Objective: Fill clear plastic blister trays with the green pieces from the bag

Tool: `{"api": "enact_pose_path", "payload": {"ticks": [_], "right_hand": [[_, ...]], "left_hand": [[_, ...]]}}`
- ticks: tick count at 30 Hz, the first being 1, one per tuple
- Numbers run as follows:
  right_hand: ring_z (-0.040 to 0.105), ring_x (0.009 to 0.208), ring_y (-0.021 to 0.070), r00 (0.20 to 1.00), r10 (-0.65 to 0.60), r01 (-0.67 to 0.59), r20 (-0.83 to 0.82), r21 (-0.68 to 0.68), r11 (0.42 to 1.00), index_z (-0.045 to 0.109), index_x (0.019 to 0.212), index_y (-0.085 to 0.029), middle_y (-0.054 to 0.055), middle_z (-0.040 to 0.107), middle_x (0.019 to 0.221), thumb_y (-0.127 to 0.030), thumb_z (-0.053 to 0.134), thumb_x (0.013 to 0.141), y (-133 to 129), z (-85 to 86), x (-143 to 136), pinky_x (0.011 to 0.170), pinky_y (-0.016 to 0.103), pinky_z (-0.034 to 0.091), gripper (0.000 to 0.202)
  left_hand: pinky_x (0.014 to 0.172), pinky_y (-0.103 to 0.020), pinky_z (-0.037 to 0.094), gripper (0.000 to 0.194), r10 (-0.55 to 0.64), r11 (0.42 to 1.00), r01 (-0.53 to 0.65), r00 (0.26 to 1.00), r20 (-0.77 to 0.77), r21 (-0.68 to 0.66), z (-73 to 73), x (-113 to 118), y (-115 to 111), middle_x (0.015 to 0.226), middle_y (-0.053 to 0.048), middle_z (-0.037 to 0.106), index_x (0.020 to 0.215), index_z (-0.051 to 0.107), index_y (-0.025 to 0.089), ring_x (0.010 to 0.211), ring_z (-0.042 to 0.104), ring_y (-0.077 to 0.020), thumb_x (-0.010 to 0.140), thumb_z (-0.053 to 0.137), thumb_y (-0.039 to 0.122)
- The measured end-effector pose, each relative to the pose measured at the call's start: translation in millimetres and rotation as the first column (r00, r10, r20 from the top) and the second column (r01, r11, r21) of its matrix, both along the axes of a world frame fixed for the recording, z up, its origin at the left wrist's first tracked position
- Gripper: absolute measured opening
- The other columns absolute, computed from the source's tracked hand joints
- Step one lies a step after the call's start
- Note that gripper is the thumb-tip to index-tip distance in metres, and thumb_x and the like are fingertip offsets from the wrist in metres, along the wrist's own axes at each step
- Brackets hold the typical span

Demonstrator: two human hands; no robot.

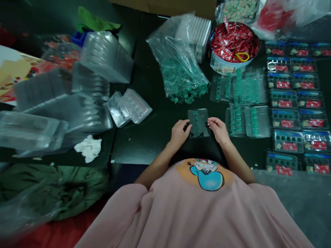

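The tray lies on the table between left hand and right hand; I cannot tell whether either grip holds it. Probably light, slippery, flexible: pinch its side edges.

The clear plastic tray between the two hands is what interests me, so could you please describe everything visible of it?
The clear, rectangular plastic tray looks shallow and glossy, with a column of green-tinted square shapes left of its middle; their details are unclear. It appears to lie flat on the dark tabletop. The left hand is at its left edge, the right hand at its right; exact contact is hard to tell.
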State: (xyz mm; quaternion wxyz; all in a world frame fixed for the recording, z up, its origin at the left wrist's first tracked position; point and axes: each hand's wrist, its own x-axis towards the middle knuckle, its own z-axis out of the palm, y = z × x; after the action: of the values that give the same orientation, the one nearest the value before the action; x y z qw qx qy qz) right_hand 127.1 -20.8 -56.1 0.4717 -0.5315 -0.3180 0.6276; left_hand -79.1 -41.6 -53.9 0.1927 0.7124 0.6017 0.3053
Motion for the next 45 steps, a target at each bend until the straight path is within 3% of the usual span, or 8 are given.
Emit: {"api": "enact_pose_path", "payload": {"ticks": [6,14,22,29,33,39,42,45], "right_hand": [[0.059,0.075,0.0123,0.999,0.023,-0.025,0.042,0.046,0.999,0.069,0.090,-0.021,0.001,0.067,0.083,-0.043,0.072,0.070,-1,-0.4,-3,0.068,0.025,0.045,0.030],[0.060,0.075,0.0130,0.999,-0.053,0.053,-0.001,0.118,0.992,0.071,0.089,-0.022,0.000,0.068,0.083,-0.040,0.072,0.074,-18,30.0,25,0.072,0.027,0.048,0.023],[0.060,0.073,0.0110,0.843,-0.538,0.514,-0.010,0.309,0.800,0.069,0.084,-0.023,0.000,0.068,0.083,-0.037,0.076,0.073,-39,83.5,114,0.071,0.026,0.049,0.019],[0.062,0.073,0.0119,0.777,-0.627,0.583,0.060,0.310,0.751,0.067,0.082,-0.022,0.000,0.066,0.081,-0.035,0.079,0.068,-55,70.1,133,0.070,0.028,0.052,0.022],[0.064,0.075,0.0123,0.892,-0.449,0.428,0.047,0.229,0.874,0.070,0.084,-0.023,0.001,0.069,0.084,-0.032,0.080,0.068,-55,54.6,103,0.070,0.027,0.053,0.020],[0.069,0.080,0.0156,0.992,0.002,-0.034,0.126,0.247,0.968,0.072,0.091,-0.024,0.004,0.071,0.093,-0.032,0.076,0.075,-23,63.2,27,0.074,0.032,0.056,0.018],[0.069,0.085,0.0186,0.900,0.225,-0.381,0.373,0.423,0.822,0.072,0.094,-0.025,0.004,0.070,0.096,-0.032,0.068,0.084,-3,76.8,-26,0.079,0.036,0.056,0.013],[0.067,0.087,0.0202,0.716,0.201,-0.656,0.668,0.548,0.519,0.071,0.095,-0.024,0.006,0.070,0.095,-0.027,0.057,0.092,14,86.3,-83,0.079,0.037,0.054,0.015]], "left_hand": [[0.083,-0.033,0.049,0.042,0.014,0.993,-0.034,0.984,-0.178,-0.109,1.5,11,27,0.090,-0.009,0.066,0.118,0.067,0.017,0.084,0.062,-0.0211,0.081,0.050,0.009],[0.072,-0.028,0.050,0.042,0.273,0.913,-0.060,0.826,0.494,-0.404,25.6,19,45,0.083,-0.003,0.066,0.109,0.074,0.015,0.070,0.062,-0.0143,0.069,0.065,0.027],[0.076,-0.028,0.052,0.047,0.104,0.903,0.222,0.717,0.689,-0.368,45.0,134,81,0.084,-0.001,0.064,0.113,0.072,0.016,0.067,0.063,-0.0113,0.067,0.063,0.016],[0.083,-0.032,0.052,0.051,-0.057,0.929,0.249,0.828,0.558,-0.274,20.2,201,85,0.095,-0.005,0.060,0.121,0.069,0.016,0.074,0.059,-0.0125,0.070,0.066,0.009],[0.088,-0.034,0.053,0.056,-0.103,0.948,0.258,0.807,0.582,-0.189,29.5,172,70,0.121,-0.012,0.055,0.130,0.062,0.021,0.095,0.061,-0.0182,0.075,0.070,0.018],[0.103,-0.041,0.046,0.034,0.052,0.986,0.082,0.679,0.732,-0.145,60.2,56,26,0.126,-0.011,0.060,0.115,0.072,0.024,0.112,0.060,-0.0222,0.081,0.069,0.026],[0.096,-0.043,0.049,0.042,0.273,0.940,0.095,0.367,0.889,-0.328,66.4,8,3,0.113,-0.012,0.068,0.114,0.072,0.018,0.096,0.066,-0.0206,0.078,0.075,0.038],[0.096,-0.043,0.049,0.045,0.413,0.905,0.076,0.086,0.907,-0.419,69.0,-27,-9,0.102,-0.012,0.073,0.103,0.076,0.014,0.092,0.067,-0.0210,0.068,0.083,0.040]]}}
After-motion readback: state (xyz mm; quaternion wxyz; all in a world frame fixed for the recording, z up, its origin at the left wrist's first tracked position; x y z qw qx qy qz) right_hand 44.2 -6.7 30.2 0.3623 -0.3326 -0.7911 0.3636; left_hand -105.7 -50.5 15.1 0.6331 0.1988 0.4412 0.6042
